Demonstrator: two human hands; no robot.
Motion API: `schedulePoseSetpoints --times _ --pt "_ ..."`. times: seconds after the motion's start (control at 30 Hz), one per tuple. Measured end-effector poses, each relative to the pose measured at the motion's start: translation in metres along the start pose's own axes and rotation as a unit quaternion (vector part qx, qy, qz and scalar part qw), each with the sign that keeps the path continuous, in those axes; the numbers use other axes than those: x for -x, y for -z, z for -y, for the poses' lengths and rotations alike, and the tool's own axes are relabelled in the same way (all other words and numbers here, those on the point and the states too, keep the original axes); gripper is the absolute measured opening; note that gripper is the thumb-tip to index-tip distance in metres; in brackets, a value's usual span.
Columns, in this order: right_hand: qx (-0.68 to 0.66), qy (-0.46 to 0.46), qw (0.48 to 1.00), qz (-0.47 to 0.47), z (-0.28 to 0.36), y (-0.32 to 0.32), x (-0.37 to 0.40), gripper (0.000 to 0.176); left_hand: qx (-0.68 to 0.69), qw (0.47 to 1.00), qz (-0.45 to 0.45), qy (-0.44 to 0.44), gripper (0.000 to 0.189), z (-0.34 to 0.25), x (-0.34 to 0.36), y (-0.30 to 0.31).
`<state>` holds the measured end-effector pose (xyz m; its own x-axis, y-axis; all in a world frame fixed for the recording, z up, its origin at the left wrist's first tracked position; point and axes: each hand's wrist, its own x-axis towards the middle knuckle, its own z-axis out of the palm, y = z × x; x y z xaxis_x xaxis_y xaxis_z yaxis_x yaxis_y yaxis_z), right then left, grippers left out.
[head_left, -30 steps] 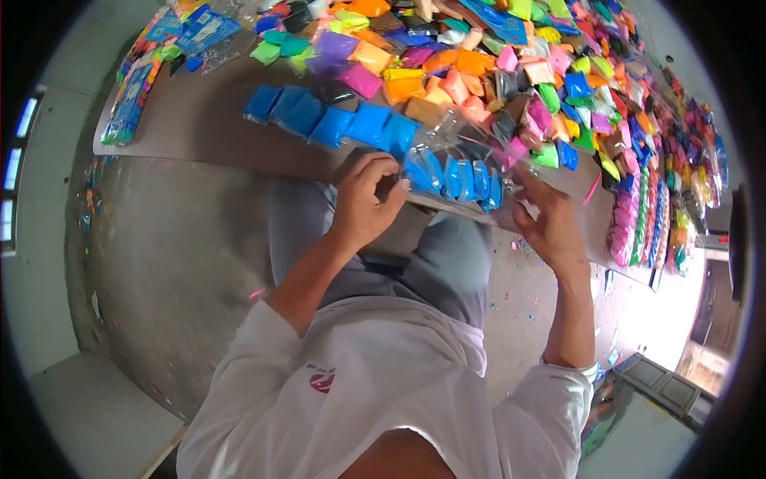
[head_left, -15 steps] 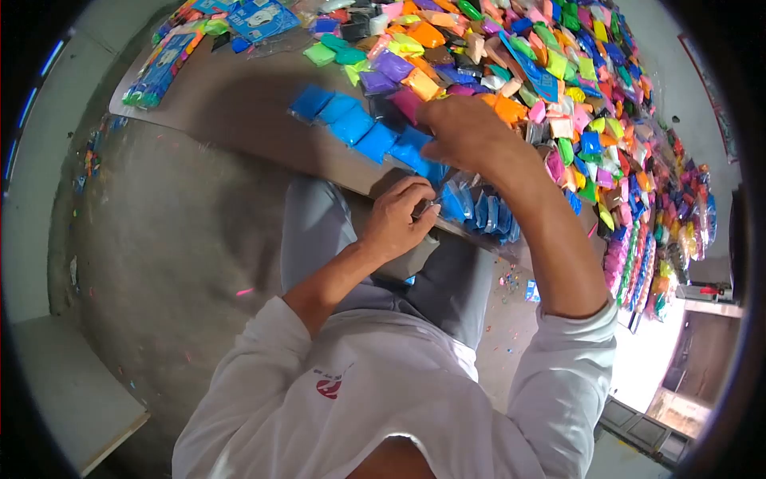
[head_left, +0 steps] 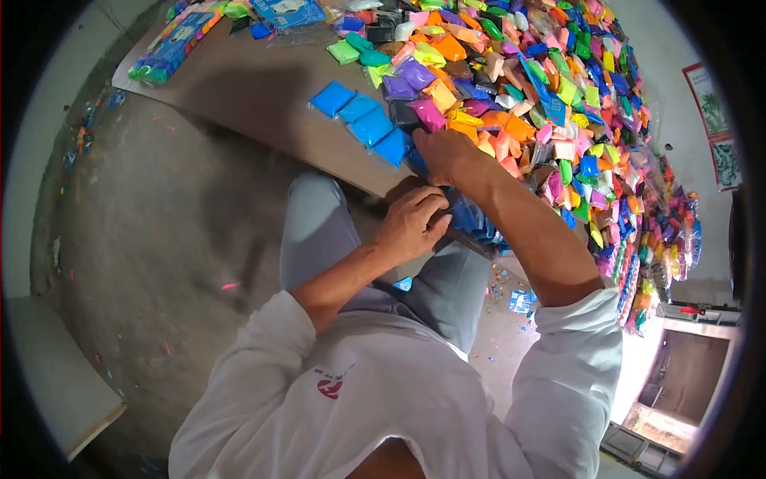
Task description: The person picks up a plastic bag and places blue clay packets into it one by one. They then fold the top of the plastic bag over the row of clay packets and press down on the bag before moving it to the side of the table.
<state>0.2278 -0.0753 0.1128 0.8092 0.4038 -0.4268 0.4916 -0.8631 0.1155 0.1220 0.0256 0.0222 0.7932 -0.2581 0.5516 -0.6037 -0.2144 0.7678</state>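
Observation:
A short row of flat blue packets (head_left: 371,128) lies on the brown table (head_left: 239,104). At the row's right end my right hand (head_left: 448,156) has its fingers curled down at a blue packet, partly hidden under them. Close below it, my left hand (head_left: 411,222) rests at the table's near edge with bent fingers; what lies between them is too hidden to make out. Several more blue packets (head_left: 476,219) stand close together just right of my left hand, partly behind my right forearm.
A large heap of mixed coloured packets (head_left: 511,72) covers the table's far and right side. Bundled colourful packs (head_left: 177,44) lie at the far left corner, and a blue printed bag (head_left: 287,11) lies near them. My legs are under the near edge.
My right hand has moved slightly down and closer to my left hand. Fewer blue packets show uncovered in the row. The whole view has shifted a little.

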Motion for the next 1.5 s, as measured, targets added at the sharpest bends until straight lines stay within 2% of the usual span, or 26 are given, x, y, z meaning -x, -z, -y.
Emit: schedulePoseSetpoints --times 0.03,0.1,0.13,0.23,0.3,0.33,0.4,0.47,0.5,0.53,0.63,0.73,0.8,0.83,0.93,1.07,1.17,1.33,1.4,1.43,1.5 --pt "0.002 -0.001 1.000 0.000 0.001 0.003 0.002 0.057 0.003 1.000 0.004 0.002 0.021 -0.001 0.000 0.001" --pt "-0.033 -0.023 0.999 -0.019 0.002 0.010 0.006 0.039 0.000 1.000 0.000 -0.003 0.021 -0.002 -0.001 0.002" --pt "-0.031 -0.021 0.999 -0.019 0.002 0.012 0.006 0.039 -0.005 1.000 -0.004 -0.006 0.021 -0.002 -0.001 0.003" --pt "-0.025 -0.018 0.999 -0.015 -0.006 0.013 0.007 0.042 0.007 1.000 0.003 0.009 0.021 -0.002 0.000 0.002" --pt "-0.079 0.009 0.996 -0.028 -0.020 0.018 0.005 0.068 0.012 1.000 0.004 0.008 0.020 -0.001 0.000 0.002" --pt "-0.080 0.009 0.996 -0.028 -0.027 0.022 0.009 0.068 0.016 1.000 0.004 0.008 0.020 0.000 0.000 0.001" --pt "-0.185 0.055 0.976 -0.097 -0.041 0.034 0.019 0.069 0.012 1.000 0.008 0.009 0.019 -0.001 0.000 0.003" --pt "-0.154 0.050 0.980 -0.116 -0.055 0.043 0.022 0.064 0.010 1.000 0.012 0.008 0.019 -0.002 -0.001 0.002" --pt "-0.211 0.021 0.972 -0.100 -0.065 0.049 0.022 0.061 0.012 1.000 0.010 0.013 0.018 -0.002 -0.001 0.002" --pt "-0.267 -0.008 0.960 -0.083 -0.071 0.055 0.027 0.057 0.015 1.000 0.009 0.018 0.018 -0.002 -0.001 0.002" --pt "-0.501 0.007 0.854 -0.140 -0.097 0.066 0.058 0.050 0.024 0.999 0.013 0.029 0.016 -0.004 -0.002 0.003" --pt "-0.552 0.075 0.787 -0.264 -0.108 0.072 0.100 0.047 0.024 1.000 0.002 0.019 0.015 -0.004 -0.005 0.004" --pt "-0.525 -0.004 0.768 -0.366 -0.094 0.076 0.143 0.046 0.044 0.999 0.014 0.021 0.015 -0.002 -0.006 0.005" --pt "-0.514 -0.028 0.770 -0.376 -0.093 0.073 0.166 0.044 0.044 0.998 0.017 0.037 0.015 -0.003 -0.006 0.005" --pt "-0.518 -0.103 0.764 -0.372 -0.074 0.046 0.231 0.043 0.046 0.998 0.016 0.049 0.014 -0.002 -0.005 0.004" --pt "-0.573 -0.073 0.729 -0.366 -0.065 -0.011 0.278 0.041 0.009 0.999 0.017 0.027 0.012 -0.006 -0.007 0.001" --pt "-0.576 -0.145 0.709 -0.381 -0.060 -0.030 0.291 0.041 -0.018 1.000 0.016 0.012 0.012 -0.002 -0.006 -0.001" --pt "-0.522 -0.152 0.737 -0.401 -0.064 -0.051 0.273 0.045 -0.034 0.999 0.018 0.021 0.012 -0.002 -0.005 -0.003" --pt "-0.491 -0.156 0.776 -0.364 -0.066 -0.057 0.263 0.047 -0.037 0.999 0.019 0.017 0.012 -0.001 -0.005 -0.003" --pt "-0.434 -0.165 0.806 -0.368 -0.063 -0.054 0.258 0.050 -0.038 0.999 0.018 0.013 0.012 -0.001 -0.005 -0.004" --pt "-0.428 -0.147 0.816 -0.359 -0.065 -0.063 0.249 0.050 -0.035 0.999 0.022 0.032 0.011 -0.006 -0.005 -0.003"
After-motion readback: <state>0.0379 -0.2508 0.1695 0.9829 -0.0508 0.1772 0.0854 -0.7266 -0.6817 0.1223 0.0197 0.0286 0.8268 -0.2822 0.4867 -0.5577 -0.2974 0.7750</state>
